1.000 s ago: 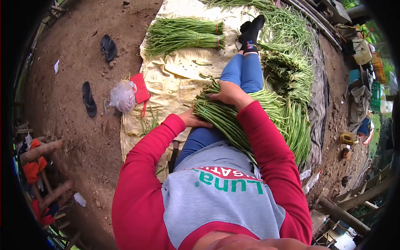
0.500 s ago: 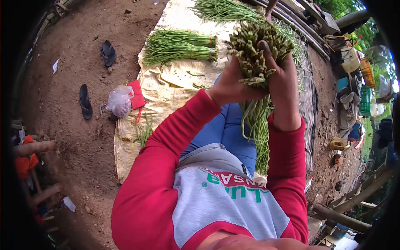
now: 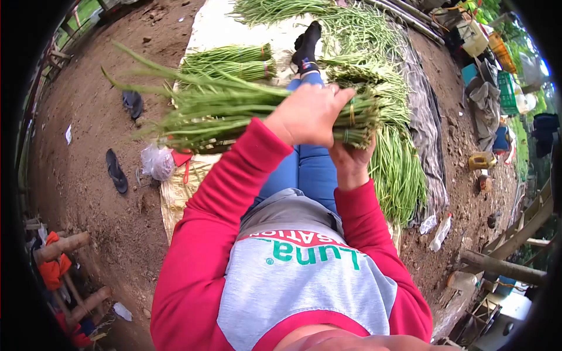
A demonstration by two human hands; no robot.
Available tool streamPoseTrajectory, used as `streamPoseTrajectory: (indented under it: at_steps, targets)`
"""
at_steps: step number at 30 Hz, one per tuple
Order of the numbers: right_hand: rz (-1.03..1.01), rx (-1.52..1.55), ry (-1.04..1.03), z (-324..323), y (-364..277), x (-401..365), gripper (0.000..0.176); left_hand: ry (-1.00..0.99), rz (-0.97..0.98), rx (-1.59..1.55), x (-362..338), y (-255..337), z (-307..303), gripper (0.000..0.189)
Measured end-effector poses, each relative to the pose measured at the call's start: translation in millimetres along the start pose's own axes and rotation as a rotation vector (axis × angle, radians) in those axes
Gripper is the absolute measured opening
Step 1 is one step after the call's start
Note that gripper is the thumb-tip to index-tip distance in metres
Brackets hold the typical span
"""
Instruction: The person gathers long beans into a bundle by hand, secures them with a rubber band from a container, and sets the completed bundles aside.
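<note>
A thick bundle of long green beans (image 3: 228,111) lies sideways across my lap, its loose tips blurred at the left and its tied stem end at the right. My left hand (image 3: 307,114) is wrapped over the bundle close to the bands. Below the stem end, my right hand (image 3: 354,161) grips it from underneath, its fingers partly hidden. Two tied bean bundles (image 3: 231,62) lie on the pale sheet (image 3: 202,26) behind. A large pile of loose beans (image 3: 398,169) spreads along the right side of my legs.
Dark slippers (image 3: 116,171) rest on the soil at the left, near a clear plastic bag (image 3: 157,162) and a red pouch (image 3: 181,157). At the right are a green crate (image 3: 507,93), a yellow container (image 3: 482,160) and wooden poles (image 3: 503,266).
The bundle has turned from stem ends facing up to lying sideways, and has come lower and nearer to me. Both hands moved with it. My foot in a black sock now shows.
</note>
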State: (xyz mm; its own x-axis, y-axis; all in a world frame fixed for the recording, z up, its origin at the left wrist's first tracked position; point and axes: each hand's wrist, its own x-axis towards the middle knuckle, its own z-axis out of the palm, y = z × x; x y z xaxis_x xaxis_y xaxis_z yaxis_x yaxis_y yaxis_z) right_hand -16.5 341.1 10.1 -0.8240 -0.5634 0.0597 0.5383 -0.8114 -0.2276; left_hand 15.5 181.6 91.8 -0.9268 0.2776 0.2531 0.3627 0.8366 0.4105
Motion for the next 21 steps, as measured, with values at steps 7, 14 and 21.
streamPoseTrajectory:
  at_steps: [7, 14, 21]
  targets:
    - [0.138, -0.117, 0.387, -107.2, -54.9, -73.9, 0.052, -0.027, -0.12, -0.199, -14.0, 18.6, 152.6, 0.076]
    - [-0.258, -1.213, 0.533, -53.6, -131.2, -39.1, 0.075, -0.158, -0.079, 0.001, -9.2, 15.8, 160.6, 0.073]
    - [-0.219, -1.63, 0.23, -84.8, -74.3, -22.0, 0.077, -0.274, -0.061, 0.01, -3.6, 15.4, 157.9, 0.082]
